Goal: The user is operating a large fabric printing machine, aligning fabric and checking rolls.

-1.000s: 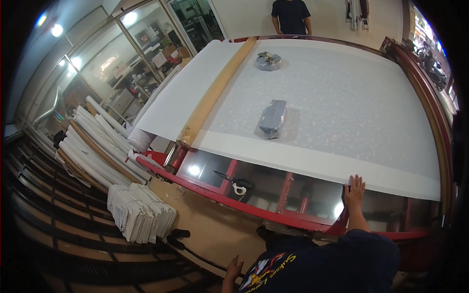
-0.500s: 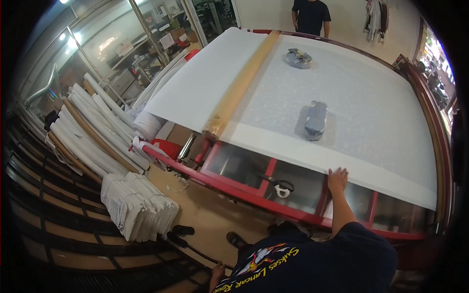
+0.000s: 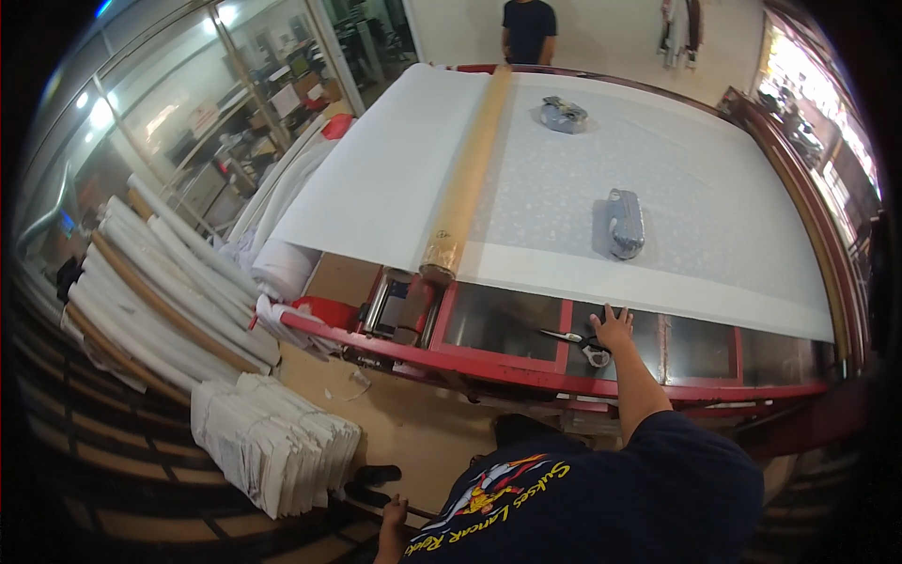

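My right hand (image 3: 613, 329) reaches over the near side of a long table, fingers spread, at the edge of a white sheet (image 3: 526, 279). Just left of it lie scissors (image 3: 594, 355), handles partly beside my wrist, on a dark panel between red frame bars. Low in the view, my left hand (image 3: 395, 512) hangs by my side with its fingers curled. A thin dark rod or strip passes close to it; what it holds, if anything, I cannot make out. Across the sheet lies a brown cardboard tube (image 3: 470, 179), and two wrapped grey bundles (image 3: 625, 226) rest on the sheet.
A red metal frame (image 3: 489, 364) borders the table's near side. White and brown rolls (image 3: 160, 282) lean at the left beside a tied stack of folded white material (image 3: 272, 442). Another person (image 3: 529, 33) stands beyond the far edge. Dark sandals (image 3: 376, 475) lie on the floor.
My view has shifted. My right hand has moved left along the table's near edge, now right beside the scissors, which were apart from it before.
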The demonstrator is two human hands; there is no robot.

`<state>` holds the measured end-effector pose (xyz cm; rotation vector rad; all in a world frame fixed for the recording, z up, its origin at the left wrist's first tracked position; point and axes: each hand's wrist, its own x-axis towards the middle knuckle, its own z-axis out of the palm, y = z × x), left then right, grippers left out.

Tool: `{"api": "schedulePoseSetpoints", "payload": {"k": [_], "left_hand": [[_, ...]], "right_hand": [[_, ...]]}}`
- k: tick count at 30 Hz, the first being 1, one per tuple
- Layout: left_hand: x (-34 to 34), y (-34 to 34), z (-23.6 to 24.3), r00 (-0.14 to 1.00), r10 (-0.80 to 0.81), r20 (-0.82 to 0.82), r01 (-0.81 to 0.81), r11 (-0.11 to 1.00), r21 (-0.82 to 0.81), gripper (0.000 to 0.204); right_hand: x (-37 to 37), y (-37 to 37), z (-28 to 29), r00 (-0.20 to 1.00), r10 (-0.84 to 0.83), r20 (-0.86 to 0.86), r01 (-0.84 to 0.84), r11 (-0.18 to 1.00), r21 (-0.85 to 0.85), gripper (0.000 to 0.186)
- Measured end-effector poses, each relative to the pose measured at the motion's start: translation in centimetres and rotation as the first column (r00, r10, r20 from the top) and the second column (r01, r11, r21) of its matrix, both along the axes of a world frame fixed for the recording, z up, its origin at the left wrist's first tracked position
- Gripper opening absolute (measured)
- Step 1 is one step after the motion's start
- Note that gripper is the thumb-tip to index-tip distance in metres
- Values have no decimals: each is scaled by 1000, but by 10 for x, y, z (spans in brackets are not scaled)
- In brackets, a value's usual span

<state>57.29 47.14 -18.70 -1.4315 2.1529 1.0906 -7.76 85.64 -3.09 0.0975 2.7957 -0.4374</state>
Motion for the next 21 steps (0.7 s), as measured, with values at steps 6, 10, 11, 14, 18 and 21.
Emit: {"api": "schedulePoseSetpoints", "payload": {"k": [6, 10, 11, 14, 18, 21], "left_hand": [[-99, -66, 42, 774, 504, -383, -461, 864, 205, 36], [-207, -86, 86, 749, 404, -525, -366, 913, 180, 34], [-227, -97, 90, 787, 286, -546, -283, 955, 92, 33], [-304, -111, 118, 748, -117, -654, -15, 981, -192, 30], [-416, -98, 171, 461, -589, -664, 248, 804, -541, 26], [-473, -100, 168, 298, -708, -640, 371, 703, -606, 28]], "right_hand": [[-10, -8, -12, 993, -93, -75, 93, 996, 1, 71], [-7, -27, 15, 984, -155, -90, 159, 987, 32, 75], [-7, -34, 15, 987, -107, -117, 115, 991, 67, 76], [-13, -33, 17, 990, -119, -69, 122, 992, 41, 81], [-15, -11, 32, 994, -101, 42, 100, 995, 2, 84], [-4, -7, 22, 999, 2, -36, -1, 999, 42, 84]]}}
